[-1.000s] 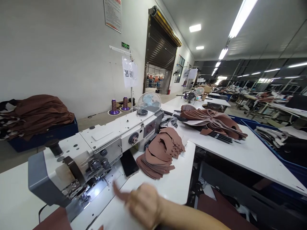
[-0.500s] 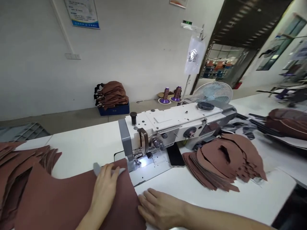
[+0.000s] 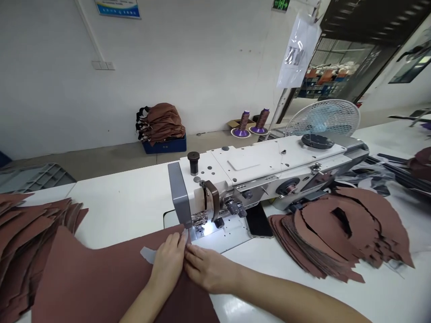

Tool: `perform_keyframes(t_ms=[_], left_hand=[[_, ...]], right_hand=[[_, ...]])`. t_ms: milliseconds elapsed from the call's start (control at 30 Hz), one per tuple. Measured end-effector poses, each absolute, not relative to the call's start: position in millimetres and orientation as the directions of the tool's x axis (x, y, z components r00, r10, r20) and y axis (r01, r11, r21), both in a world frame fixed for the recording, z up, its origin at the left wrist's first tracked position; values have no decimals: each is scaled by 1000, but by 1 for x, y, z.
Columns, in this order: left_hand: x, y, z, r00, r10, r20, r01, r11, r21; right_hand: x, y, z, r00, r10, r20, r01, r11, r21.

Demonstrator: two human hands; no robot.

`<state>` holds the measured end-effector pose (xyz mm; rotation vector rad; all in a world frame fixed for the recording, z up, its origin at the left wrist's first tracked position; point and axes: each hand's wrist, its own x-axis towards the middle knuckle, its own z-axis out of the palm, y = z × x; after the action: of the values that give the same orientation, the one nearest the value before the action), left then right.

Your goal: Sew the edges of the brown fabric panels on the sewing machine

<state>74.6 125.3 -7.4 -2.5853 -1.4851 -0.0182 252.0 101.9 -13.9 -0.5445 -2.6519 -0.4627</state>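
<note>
I have a smooth white table (image 3: pixel 134 193) in view, its far edge running behind a white-and-grey metal sewing machine (image 3: pixel 252 163). A large, flat brown sheet (image 3: pixel 101 278) spreads toward the near edge, which I can't see. To its left lies a layered brown stack (image 3: pixel 30 242); right of the machine's needle, a flat black phone (image 3: pixel 258 220), then fanned, curved brown pieces (image 3: pixel 340 229).

Phone (image 3: pixel 259 220) lying flat; white fan (image 3: pixel 323 118) upright; poster (image 3: pixel 118 8), green exit sign (image 3: pixel 280 5), 3-part switch plate (image 3: pixel 103 65) on wall (image 3: pixel 188 63).
</note>
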Motion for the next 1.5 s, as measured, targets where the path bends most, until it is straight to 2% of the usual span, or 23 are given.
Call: perform_keyframes(t_ms=[233,800,1233,1500], left_hand=[[101,120,-19,578,807,123,816,-575,-56],[118,125,-14,651,720,240,758,-634,-154],[117,126,-23,652,718,244,757,-636,-152],[119,126,-13,652,685,325,751,-641,-156]], right_hand=[[293,83,-9,-845,336,416,431,889,157],[303,78,-12,-808,363,464,466,876,126],[304,78,-11,-805,366,467,475,870,136],[302,85,-14,-808,370,458,486,859,163]])
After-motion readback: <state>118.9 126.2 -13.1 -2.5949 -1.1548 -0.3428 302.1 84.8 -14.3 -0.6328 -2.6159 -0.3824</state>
